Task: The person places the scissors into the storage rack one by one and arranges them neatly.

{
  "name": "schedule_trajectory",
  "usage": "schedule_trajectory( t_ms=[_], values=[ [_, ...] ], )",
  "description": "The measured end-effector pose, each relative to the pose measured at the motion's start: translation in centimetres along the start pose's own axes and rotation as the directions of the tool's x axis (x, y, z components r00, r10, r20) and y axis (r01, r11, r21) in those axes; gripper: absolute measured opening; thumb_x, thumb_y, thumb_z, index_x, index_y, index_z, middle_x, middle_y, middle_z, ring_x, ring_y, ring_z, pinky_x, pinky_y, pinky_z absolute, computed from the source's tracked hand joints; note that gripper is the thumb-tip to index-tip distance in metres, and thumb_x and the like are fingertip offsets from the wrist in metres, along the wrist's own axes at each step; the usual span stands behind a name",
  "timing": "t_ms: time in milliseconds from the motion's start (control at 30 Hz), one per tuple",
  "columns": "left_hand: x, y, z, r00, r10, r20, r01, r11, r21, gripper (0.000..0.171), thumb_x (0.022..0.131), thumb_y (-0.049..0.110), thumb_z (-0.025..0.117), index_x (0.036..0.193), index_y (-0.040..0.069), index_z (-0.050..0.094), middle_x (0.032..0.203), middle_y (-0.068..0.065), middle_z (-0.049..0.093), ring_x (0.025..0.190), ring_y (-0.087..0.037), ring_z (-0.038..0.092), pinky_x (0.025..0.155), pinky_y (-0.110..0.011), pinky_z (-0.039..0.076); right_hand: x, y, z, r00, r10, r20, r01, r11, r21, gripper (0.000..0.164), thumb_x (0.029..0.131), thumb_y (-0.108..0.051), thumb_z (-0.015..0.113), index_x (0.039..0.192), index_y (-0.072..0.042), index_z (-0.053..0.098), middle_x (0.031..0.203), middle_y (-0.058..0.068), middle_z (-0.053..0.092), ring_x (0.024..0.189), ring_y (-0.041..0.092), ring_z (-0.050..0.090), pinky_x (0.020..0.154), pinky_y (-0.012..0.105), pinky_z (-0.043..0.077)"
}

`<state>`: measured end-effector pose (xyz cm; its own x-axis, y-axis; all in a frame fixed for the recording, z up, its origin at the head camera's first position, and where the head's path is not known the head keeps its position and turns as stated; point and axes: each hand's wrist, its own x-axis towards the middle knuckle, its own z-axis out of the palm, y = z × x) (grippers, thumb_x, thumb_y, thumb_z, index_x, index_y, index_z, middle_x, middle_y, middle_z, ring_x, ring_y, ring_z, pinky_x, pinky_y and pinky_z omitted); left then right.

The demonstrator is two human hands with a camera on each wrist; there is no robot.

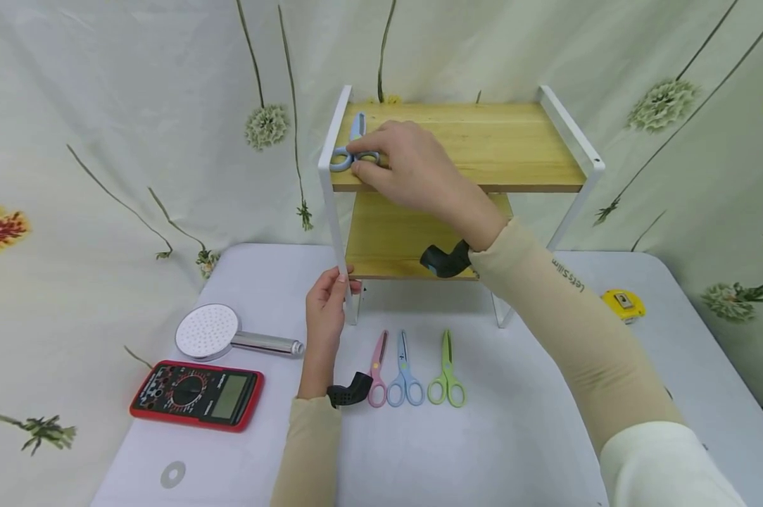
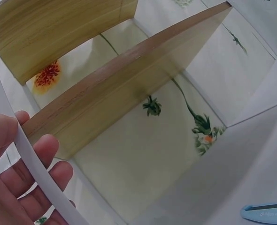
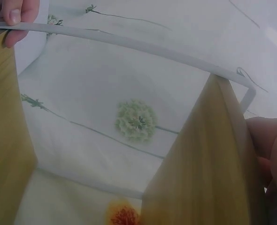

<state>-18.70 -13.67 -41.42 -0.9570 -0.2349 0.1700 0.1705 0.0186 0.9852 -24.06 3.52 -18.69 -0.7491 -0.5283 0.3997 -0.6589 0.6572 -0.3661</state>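
On the top board of a two-tier shelf (image 1: pixel 476 141), at its left end, lie light-blue scissors (image 1: pixel 357 127) with the blades toward the back. My right hand (image 1: pixel 413 162) pinches their right handle loop between thumb and index finger. In the right wrist view that hand (image 3: pixel 272 150) is partly cut off, and the scissors are hidden behind the board. My left hand (image 1: pixel 326 306) grips the white left leg of the shelf near the lower board. Its thumb and fingers wrap the white frame (image 2: pixel 35 166) in the left wrist view.
Pink scissors (image 1: pixel 378 366), blue scissors (image 1: pixel 403 366) and green scissors (image 1: pixel 447 366) lie in a row before the shelf. At left are a shower head (image 1: pixel 207 331), a red-edged multimeter (image 1: pixel 194 396) and a grey ring (image 1: pixel 173 474). A yellow tape measure (image 1: pixel 623 305) sits at right.
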Motion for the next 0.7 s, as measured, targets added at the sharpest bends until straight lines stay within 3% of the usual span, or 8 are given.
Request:
schedule_trajectory(
  t_ms=[367, 700],
  values=[
    [0.11, -0.41, 0.08, 1.0, 0.01, 0.006, -0.01, 1.0, -0.022, 0.028, 0.107, 0.015, 0.05, 0.123, -0.002, 0.066, 0.08, 0.015, 0.068, 0.085, -0.004, 0.066, 0.087, -0.026, 0.047, 0.03, -0.09, -0.07, 1.0, 0.026, 0.017, -0.026, 1.0, -0.007, 0.033, 0.102, -0.023, 0.057, 0.13, -0.013, 0.07, 0.097, 0.003, 0.07, 0.079, 0.018, 0.049, 0.069, 0.027, 0.034],
    [0.24, -0.44, -0.04, 1.0, 0.011, 0.007, -0.011, 1.0, -0.029, 0.028, 0.107, 0.016, 0.051, 0.123, -0.001, 0.067, 0.081, 0.014, 0.068, 0.086, -0.004, 0.067, 0.09, -0.026, 0.048, 0.12, -0.08, 0.02, 1.0, 0.019, 0.006, -0.019, 1.0, -0.018, 0.032, 0.101, -0.022, 0.056, 0.128, -0.013, 0.072, 0.1, 0.002, 0.071, 0.078, 0.018, 0.048, 0.07, 0.027, 0.035]
  ],
)
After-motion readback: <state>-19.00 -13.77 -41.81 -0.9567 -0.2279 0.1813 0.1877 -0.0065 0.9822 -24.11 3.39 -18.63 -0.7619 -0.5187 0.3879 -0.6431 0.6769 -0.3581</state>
